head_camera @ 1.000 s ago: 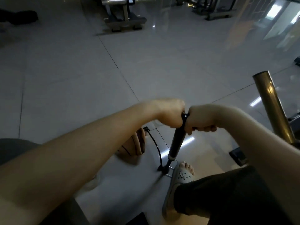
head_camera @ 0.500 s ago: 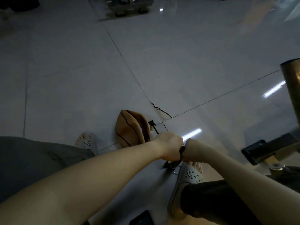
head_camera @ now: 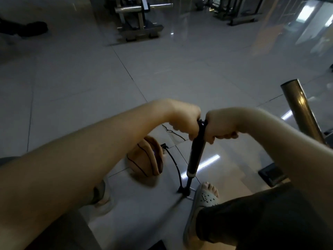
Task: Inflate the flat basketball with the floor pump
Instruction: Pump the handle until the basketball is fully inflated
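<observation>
Step in hand: pumping, handle up

- Left hand [head_camera: 185,121] is clenched round the left end of the handle [head_camera: 202,122]; right hand [head_camera: 219,127] is clenched round the right end. Knuckles face up and the two fists nearly meet at the middle
- Pump [head_camera: 196,152] stands on the floor [head_camera: 162,73], leaning a little to the right at the top. A thin rod shows between the body and the base [head_camera: 185,191], so I judge it is drawn out, near the top of a stroke
- Right foot [head_camera: 207,195] in a pale sandal sits at the base. Whether it presses on the foot bar, I cannot tell
- Hose [head_camera: 175,165] arcs from the base up and left to the basketball [head_camera: 146,157]. Its end lies at the ball's upper right edge; the needle itself is too small to see
- Basketball lies on the floor just left of the pump, below the left forearm. One side is caved in, so it looks far from full

Judgement: task is early to midway; many strokes left

Next move calls for a straight push down along the pump's own line, both hands loading evenly, with the base kept pinned. The lean is the risk: a slanted push could tip the pump or tug the hose off the ball
</observation>
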Available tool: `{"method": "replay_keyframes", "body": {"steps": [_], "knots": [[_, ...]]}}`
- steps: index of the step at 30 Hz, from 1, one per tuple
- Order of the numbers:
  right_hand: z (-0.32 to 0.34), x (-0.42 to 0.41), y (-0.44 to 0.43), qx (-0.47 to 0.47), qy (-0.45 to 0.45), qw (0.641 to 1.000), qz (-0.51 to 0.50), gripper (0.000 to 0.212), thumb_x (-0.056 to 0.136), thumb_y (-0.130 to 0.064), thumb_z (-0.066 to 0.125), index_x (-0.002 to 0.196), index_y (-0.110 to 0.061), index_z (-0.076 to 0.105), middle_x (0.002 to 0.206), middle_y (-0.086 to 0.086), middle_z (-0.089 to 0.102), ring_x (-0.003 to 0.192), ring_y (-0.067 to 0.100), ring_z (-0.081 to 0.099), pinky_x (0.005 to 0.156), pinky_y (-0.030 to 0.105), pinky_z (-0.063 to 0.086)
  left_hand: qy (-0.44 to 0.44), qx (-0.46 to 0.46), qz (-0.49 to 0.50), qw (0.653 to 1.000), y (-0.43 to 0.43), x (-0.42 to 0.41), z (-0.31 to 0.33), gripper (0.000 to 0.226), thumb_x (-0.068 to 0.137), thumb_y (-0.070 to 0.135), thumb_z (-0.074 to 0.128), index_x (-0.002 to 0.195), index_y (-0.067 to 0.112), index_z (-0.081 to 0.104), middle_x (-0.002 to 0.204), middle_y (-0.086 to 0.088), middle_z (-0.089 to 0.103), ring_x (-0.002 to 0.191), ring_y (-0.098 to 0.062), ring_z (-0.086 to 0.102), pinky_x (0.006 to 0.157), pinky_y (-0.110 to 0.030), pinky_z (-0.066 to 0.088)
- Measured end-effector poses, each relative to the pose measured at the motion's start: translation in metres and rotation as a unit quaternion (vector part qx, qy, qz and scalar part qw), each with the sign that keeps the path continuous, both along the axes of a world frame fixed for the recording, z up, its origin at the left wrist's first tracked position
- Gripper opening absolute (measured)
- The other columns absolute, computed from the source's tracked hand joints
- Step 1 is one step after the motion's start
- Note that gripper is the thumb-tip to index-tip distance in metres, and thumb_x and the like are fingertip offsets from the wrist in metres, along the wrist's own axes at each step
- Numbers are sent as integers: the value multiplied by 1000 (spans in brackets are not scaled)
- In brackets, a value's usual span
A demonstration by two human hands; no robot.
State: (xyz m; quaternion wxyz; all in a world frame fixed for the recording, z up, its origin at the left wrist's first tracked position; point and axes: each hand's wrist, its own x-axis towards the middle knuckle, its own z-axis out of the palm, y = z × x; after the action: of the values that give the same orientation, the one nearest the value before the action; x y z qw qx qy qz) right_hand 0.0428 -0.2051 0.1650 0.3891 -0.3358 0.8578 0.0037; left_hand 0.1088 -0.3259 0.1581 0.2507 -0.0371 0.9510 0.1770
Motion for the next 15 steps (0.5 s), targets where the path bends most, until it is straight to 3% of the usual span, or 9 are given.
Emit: {"method": "replay_keyframes", "body": {"steps": [3, 6, 8, 10, 15], "knots": [[-61, 18, 3, 62, -6, 997, 38, 10, 80, -13, 68, 79, -3, 66, 57, 5, 50, 39, 16, 42, 46, 25, 39, -47, -9, -14, 999, 15, 12, -67, 16, 88, 15, 69, 74, 17, 61, 68, 0, 55, 57, -14, 51, 48, -20, 40], [-134, 30, 9, 105, 17, 992, 64, 14, 87, -18, 67, 94, -6, 66, 77, 6, 57, 63, 18, 54, 66, 29, 50, -44, -129, -64, 989, 32, 26, -145, 21, 94, 9, 51, 75, 17, 52, 71, -1, 50, 64, -21, 51, 51, -27, 36], [-166, 37, 11, 111, 74, 988, 77, 9, 86, -18, 66, 86, -11, 60, 81, 4, 58, 78, 20, 58, 79, 32, 53, -22, -159, -64, 985, 37, 32, -172, 18, 92, 7, 49, 77, 16, 51, 73, -3, 51, 72, -26, 57, 57, -32, 40], [-185, 38, 15, 125, 99, 985, 67, 18, 85, -15, 65, 74, -14, 51, 77, 2, 58, 80, 20, 59, 74, 30, 50, -1, -136, -47, 990, 39, 33, -186, 18, 89, 7, 51, 75, 18, 47, 70, -2, 49, 72, -28, 58, 59, -32, 41], [-190, 37, 22, 143, 115, 982, 51, 10, 86, -19, 65, 85, -16, 56, 93, 2, 64, 90, 20, 65, 79, 30, 52, -15, -100, -20, 995, 46, 29, -179, 11, 89, 11, 56, 83, 19, 52, 80, -3, 57, 71, -25, 57, 55, -29, 40]]}}
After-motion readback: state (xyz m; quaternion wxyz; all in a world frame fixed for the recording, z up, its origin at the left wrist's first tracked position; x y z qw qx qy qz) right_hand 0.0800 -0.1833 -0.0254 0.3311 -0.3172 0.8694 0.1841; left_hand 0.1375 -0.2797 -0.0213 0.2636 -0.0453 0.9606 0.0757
